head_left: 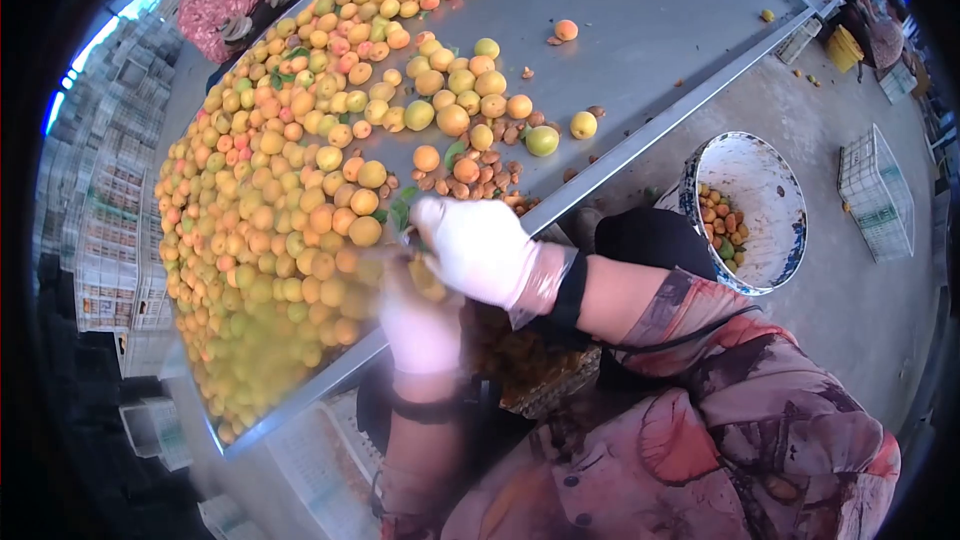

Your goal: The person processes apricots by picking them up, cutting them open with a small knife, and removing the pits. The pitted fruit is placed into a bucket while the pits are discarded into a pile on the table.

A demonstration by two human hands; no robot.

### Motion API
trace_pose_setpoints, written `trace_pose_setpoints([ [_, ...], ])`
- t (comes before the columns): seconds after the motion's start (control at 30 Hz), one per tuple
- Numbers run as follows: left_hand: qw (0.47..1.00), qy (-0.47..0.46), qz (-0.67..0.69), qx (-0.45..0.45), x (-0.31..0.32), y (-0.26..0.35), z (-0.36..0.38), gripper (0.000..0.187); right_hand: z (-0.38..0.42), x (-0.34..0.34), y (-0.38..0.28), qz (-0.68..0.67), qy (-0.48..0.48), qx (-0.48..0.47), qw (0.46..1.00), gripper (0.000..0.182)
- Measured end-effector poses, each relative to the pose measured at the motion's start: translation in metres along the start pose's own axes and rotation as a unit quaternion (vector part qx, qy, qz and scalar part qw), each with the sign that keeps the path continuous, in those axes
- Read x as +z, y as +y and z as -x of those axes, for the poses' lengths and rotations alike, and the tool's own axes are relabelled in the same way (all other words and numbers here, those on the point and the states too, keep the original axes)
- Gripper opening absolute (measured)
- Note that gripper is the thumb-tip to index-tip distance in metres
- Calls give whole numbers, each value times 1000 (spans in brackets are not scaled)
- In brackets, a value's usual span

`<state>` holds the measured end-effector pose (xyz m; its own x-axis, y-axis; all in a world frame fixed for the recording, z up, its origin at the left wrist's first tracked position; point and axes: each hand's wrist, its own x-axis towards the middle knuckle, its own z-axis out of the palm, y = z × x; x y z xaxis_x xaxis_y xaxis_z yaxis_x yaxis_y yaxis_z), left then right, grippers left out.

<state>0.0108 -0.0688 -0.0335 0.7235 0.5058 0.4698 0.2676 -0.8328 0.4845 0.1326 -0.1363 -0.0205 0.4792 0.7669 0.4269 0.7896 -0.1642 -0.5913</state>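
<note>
My left hand (422, 328), in a pale glove and smeared by motion, is at the edge of the metal table with its fingers round a yellow-orange apricot (428, 280). Over it, my right hand (478, 248) in a white glove is closed, its fingers by the same fruit; what it holds is hidden. Green leaves (402, 208) show just beyond the fingertips. A big heap of apricots (290, 210) covers the table to the left. Brown apricot pits (482, 172) lie in a small pile beyond my right hand.
The metal table (660, 30) has a raised rim (640, 145). On the floor to the right, a white bucket (765, 210) holds some fruit, with a white crate (876, 195) beyond. Below my hands is a container of brownish pieces (530, 360). A gloved person (235, 0) sits across the table.
</note>
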Motion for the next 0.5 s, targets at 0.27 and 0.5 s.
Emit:
trace_pose_setpoints([
  [0.27, 924, -290, 239, 76, -15, 3, 1, 40, -37, -70, 98, 230, -98, 147, 957, 30],
  [0.5, 863, -219, 392, -231, -25, 14, -15, 44, -32, -85, 99, -45, -152, 168, 973, 42],
])
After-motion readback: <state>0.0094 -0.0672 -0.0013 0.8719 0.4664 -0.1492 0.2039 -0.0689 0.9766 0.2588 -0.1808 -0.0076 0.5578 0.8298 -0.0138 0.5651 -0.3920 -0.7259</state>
